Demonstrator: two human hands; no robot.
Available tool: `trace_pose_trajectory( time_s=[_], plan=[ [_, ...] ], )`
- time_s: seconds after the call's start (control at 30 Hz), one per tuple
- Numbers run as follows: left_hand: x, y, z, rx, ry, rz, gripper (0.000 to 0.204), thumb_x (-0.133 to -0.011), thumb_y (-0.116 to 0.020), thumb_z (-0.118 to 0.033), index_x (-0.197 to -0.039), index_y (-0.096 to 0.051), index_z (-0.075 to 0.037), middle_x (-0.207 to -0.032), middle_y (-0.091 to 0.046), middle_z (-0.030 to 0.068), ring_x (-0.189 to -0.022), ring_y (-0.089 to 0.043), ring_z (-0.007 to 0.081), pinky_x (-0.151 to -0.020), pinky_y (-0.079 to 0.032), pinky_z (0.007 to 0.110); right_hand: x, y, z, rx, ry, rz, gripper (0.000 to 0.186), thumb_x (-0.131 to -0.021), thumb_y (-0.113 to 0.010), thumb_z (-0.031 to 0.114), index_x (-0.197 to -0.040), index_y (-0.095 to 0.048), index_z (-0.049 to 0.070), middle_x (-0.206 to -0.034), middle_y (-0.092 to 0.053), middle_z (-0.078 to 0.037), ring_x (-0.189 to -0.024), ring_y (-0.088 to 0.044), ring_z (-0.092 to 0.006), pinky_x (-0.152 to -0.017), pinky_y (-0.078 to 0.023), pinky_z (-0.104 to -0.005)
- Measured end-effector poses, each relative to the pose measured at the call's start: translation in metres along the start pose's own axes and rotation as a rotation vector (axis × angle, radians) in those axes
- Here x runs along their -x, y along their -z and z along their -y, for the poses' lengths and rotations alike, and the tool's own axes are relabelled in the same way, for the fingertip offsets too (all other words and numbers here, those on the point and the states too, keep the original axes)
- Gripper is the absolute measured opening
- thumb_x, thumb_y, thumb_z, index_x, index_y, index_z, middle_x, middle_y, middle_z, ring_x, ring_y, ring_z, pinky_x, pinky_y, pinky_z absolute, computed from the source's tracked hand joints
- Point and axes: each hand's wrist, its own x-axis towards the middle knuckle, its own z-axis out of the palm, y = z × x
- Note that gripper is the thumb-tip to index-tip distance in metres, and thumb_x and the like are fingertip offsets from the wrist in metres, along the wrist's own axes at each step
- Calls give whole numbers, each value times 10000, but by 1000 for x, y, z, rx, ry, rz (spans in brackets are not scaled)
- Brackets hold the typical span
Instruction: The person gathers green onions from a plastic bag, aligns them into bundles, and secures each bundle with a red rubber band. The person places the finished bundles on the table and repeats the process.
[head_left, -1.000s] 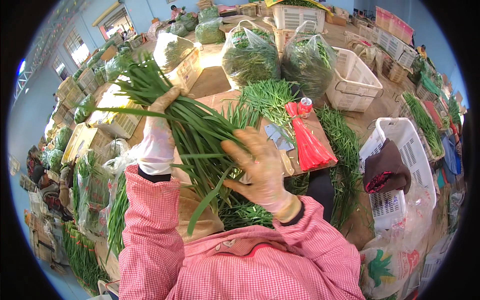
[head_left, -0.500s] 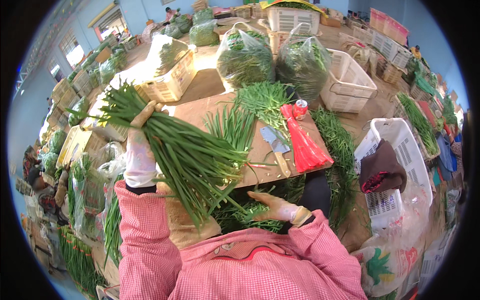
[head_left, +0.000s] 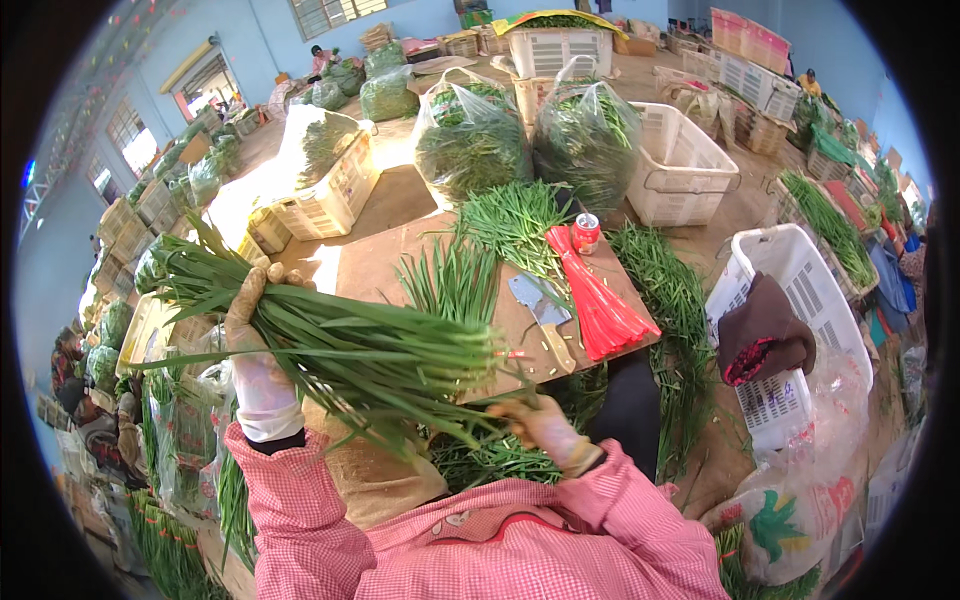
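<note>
My gloved left hand [head_left: 243, 312] is closed round a thick bundle of long green chives [head_left: 380, 345]. The cut stem ends point right, over the board's front edge. My right hand [head_left: 550, 430], slightly blurred, has its fingers curled at a few strands below those ends. On the brown board [head_left: 385, 245] lie a small bunch of chives [head_left: 455, 280] and a larger pile [head_left: 510, 215]. Beside them are a broad-bladed knife [head_left: 545, 312] with a wooden handle, a fan of red plastic ties [head_left: 592, 290] and a red can [head_left: 586, 234].
Loose chives [head_left: 665, 300] lie right of the board, with a white basket [head_left: 855, 320] and brown cloth [head_left: 765, 335] beyond. Two stuffed plastic bags [head_left: 472, 140], a cream crate [head_left: 335, 195] and an empty-looking crate [head_left: 690, 190] stand behind. More greens [head_left: 175, 550] lie lower left.
My left hand has lowered and moved left, and the bundle has swung nearer to level. My right hand has gone from outstretched fingers to curled fingers, rising toward the stem ends.
</note>
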Motion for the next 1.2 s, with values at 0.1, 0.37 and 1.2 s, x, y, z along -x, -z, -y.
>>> trace_pose_trajectory(
  time_s=[0.1, 0.37, 1.2],
  plan=[
    [2, -3, 5, -200, -169, -147, 134, -991, -671, -185, -1005, -690, -54, -912, -731, 94, -877, -720, 245, -800, -611, 385, -2, 50, -21, -59, 77, -98, 250, -1066, -580, 219, -1057, -748, 35, -601, -498, 42, -453, -446, -72, -393, -339, -253],
    [1, 19, -11, 20, -81, -73, 134, -991, -657, -178, -1009, -672, -46, -909, -716, 104, -865, -716, 271, -766, -623, 419, -28, 94, -53, 249, -46, -392, 252, -1061, -551, 195, -998, -744, 45, -745, -702, -63, -554, -608, -135, -469, -463, -319],
    [44, 19, 38, -263, -31, -40, 170, -924, -765, -157, -1014, -721, -20, -914, -747, 71, -842, -708, 168, -798, -572, 315, -47, -56, -23, -94, 314, 81, 445, -954, -742, 196, -1342, -609, 25, -1143, -674, -13, -944, -629, -143, -853, -519, -306]
  ],
)
